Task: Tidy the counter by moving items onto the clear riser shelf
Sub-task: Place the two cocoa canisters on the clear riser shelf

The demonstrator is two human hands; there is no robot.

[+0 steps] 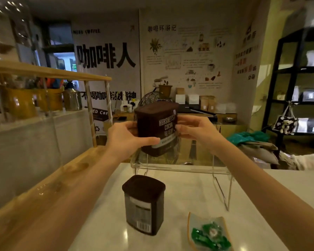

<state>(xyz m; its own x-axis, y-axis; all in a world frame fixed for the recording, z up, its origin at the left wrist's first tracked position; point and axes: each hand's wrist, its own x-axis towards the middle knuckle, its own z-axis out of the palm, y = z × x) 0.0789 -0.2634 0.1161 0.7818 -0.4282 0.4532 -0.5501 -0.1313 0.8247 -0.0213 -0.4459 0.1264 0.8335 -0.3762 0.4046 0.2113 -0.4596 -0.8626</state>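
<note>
A dark brown cocoa tin [157,127] with white lettering is held between both my hands, tilted, just above the left part of the clear riser shelf [181,168]. My left hand [129,140] grips its left side with the thumb across the front. My right hand [196,131] grips its right side. A second dark brown cocoa tin [144,203] stands upright on the white counter [188,194] in front of the shelf, barcode side facing me. A clear bag of green-wrapped candies [209,232] lies on the counter at the front right.
A wooden ledge [49,189] runs along the left, with a glass-fronted case and yellow jars [22,102] behind it. Beyond the counter lie a heap of cloth [256,144], a black rack [301,84] at the right and a back counter with paper bags [205,104].
</note>
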